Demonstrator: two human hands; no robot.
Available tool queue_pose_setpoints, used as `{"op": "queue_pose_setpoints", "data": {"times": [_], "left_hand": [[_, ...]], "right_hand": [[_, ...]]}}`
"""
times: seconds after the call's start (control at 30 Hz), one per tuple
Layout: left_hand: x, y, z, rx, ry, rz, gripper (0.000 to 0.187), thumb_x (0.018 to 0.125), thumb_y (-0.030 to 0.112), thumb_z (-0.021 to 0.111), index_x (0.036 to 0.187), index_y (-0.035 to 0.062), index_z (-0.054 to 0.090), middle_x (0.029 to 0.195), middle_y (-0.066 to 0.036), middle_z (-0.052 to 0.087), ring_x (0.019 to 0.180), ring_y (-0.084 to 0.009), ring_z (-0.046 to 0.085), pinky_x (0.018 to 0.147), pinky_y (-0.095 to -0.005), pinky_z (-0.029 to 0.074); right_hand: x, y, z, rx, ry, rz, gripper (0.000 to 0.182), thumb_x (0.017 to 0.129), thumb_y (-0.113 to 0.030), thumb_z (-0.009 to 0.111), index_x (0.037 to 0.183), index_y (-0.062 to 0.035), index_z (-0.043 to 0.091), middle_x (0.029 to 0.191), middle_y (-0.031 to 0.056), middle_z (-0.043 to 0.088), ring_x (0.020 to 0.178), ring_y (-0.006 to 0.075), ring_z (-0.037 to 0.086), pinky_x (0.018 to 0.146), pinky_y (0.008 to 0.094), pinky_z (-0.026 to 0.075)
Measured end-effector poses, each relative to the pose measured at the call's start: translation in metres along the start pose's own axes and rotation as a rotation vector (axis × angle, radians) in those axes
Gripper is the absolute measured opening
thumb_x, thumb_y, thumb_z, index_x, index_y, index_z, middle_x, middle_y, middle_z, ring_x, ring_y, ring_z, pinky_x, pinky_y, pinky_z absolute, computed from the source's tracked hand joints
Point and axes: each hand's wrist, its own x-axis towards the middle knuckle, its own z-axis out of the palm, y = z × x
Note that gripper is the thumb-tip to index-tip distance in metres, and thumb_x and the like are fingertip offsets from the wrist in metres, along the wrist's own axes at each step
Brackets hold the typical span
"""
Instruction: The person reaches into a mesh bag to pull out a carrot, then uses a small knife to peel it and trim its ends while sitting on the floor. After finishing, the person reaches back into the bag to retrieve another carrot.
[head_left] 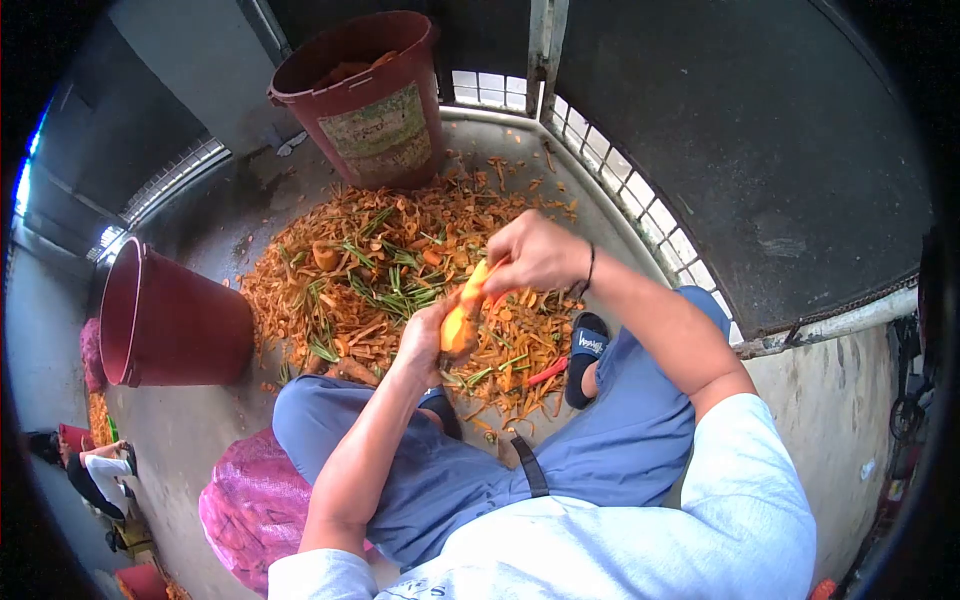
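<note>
My left hand (424, 335) is wrapped round a partly peeled carrot (458, 330), bright orange-yellow and held above the pile. My right hand (532, 252) is closed at the carrot's upper end, fingers bent down onto it. A bit of red shows below those fingers, but I cannot tell what tool, if any, they grip. Under both hands spreads a wide heap of carrot peelings (310, 290) mixed with green stem pieces (395, 290). A red strip-like object (548, 372) lies among the scraps by my right foot.
A tall red bin (385, 135) with orange contents stands behind the heap. Another red bucket (190, 320) lies tipped at left. A pink mesh sack (258, 505) sits beside my left knee. Dark panels (740, 150) border the right. Another person (95, 470) is far left.
</note>
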Motion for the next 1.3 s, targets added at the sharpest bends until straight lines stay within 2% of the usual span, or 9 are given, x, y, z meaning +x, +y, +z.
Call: {"op": "queue_pose_setpoints", "data": {"times": [0.07, 0.13, 0.23, 0.33, 0.53, 0.67, 1.1, 1.13, 1.3], "left_hand": [[-0.009, 0.0, 0.001, 0.122, -0.012, 0.029, 0.032, 0.106, 0.036, 0.049, 0.11, 0.0057, 0.06, 0.072, -0.007, 0.066, 0.052, -0.0178, 0.062, 0.041, -0.03, 0.046], [-0.007, 0.0, 0.007, 0.122, 0.16, 0.04, 0.033, 0.105, 0.035, 0.05, 0.109, 0.005, 0.061, 0.071, -0.007, 0.066, 0.051, -0.018, 0.061, 0.039, -0.0303, 0.044], [-0.007, 0.002, 0.001, 0.074, 0.113, -0.026, 0.034, 0.105, 0.036, 0.051, 0.11, 0.0042, 0.061, 0.077, -0.009, 0.068, 0.054, -0.0179, 0.062, 0.04, -0.0313, 0.046], [-0.002, 0.005, 0.0, 0.02, 0.182, -0.061, 0.035, 0.105, 0.037, 0.05, 0.111, 0.0041, 0.061, 0.079, -0.009, 0.068, 0.055, -0.0188, 0.063, 0.041, -0.0315, 0.046], [0.014, -0.001, -0.019, -0.142, 0.029, -0.062, 0.04, 0.106, 0.04, 0.047, 0.118, 0.0046, 0.061, 0.084, -0.008, 0.07, 0.058, -0.0201, 0.065, 0.044, -0.0337, 0.049], [-0.002, 0.004, 0.013, -0.045, 0.175, 0.007, 0.036, 0.107, 0.036, 0.044, 0.118, 0.0066, 0.061, 0.082, -0.005, 0.07, 0.059, -0.0159, 0.065, 0.043, -0.0311, 0.051], [-0.002, 0.001, 0.008, 0.027, 0.015, 0.047, 0.032, 0.104, 0.036, 0.053, 0.112, 0.0064, 0.061, 0.079, -0.004, 0.068, 0.055, -0.0149, 0.064, 0.042, -0.0268, 0.049], [-0.005, 0.001, 0.007, 0.026, 0.015, 0.048, 0.032, 0.104, 0.036, 0.053, 0.112, 0.0064, 0.061, 0.079, -0.004, 0.068, 0.055, -0.0149, 0.064, 0.042, -0.0268, 0.049], [-0.008, 0.003, -0.004, 0.113, 0.066, -0.008, 0.033, 0.104, 0.036, 0.052, 0.111, 0.0051, 0.061, 0.08, -0.007, 0.067, 0.057, -0.0179, 0.064, 0.039, -0.0293, 0.044]], "right_hand": [[0.0, 0.014, -0.022, -0.046, 0.046, 0.079, 0.022, 0.075, -0.02, 0.086, 0.079, -0.0012, 0.076, 0.068, 0.0068, 0.071, 0.063, 0.0086, 0.065, 0.056, 0.0275, 0.049], [0.0, 0.014, -0.038, -0.224, 0.057, 0.165, 0.034, 0.079, -0.033, 0.082, 0.082, -0.0001, 0.075, 0.072, 0.0136, 0.071, 0.065, 0.0218, 0.069, 0.062, 0.0353, 0.055], [0.003, 0.035, -0.055, -0.658, 0.311, 0.333, 0.036, 0.08, -0.033, 0.08, 0.078, 0.0012, 0.072, 0.073, 0.0154, 0.071, 0.068, 0.0262, 0.07, 0.065, 0.039, 0.055], [0.001, 0.029, -0.054, -0.666, 0.403, 0.249, 0.037, 0.081, -0.035, 0.078, 0.073, 0.0006, 0.069, 0.074, 0.0172, 0.07, 0.071, 0.0287, 0.07, 0.067, 0.0411, 0.055], [-0.013, -0.03, 0.006, 0.1, -0.093, 0.113, 0.023, 0.08, -0.022, 0.084, 0.087, -0.0018, 0.077, 0.081, 0.0067, 0.076, 0.075, 0.0088, 0.071, 0.067, 0.026, 0.055], [-0.01, -0.026, 0.028, 0.152, -0.025, -0.048, 0.023, 0.08, -0.02, 0.082, 0.092, -0.0008, 0.076, 0.079, 0.008, 0.075, 0.073, 0.0112, 0.071, 0.066, 0.0276, 0.056], [-0.004, -0.008, 0.003, 0.271, -0.102, 0.019, 0.027, 0.076, -0.023, 0.086, 0.089, -0.0006, 0.077, 0.075, 0.0085, 0.073, 0.067, 0.0124, 0.068, 0.061, 0.0292, 0.053], [-0.003, -0.01, -0.014, 0.043, -0.065, 0.05, 0.021, 0.08, -0.016, 0.087, 0.088, 0.0002, 0.077, 0.078, 0.0044, 0.074, 0.071, 0.0055, 0.066, 0.062, 0.0247, 0.053], [0.009, 0.043, -0.061, -0.495, 0.147, 0.345, 0.033, 0.075, -0.031, 0.084, 0.079, 0.0001, 0.074, 0.065, 0.0144, 0.065, 0.061, 0.0179, 0.064, 0.06, 0.035, 0.05]]}}
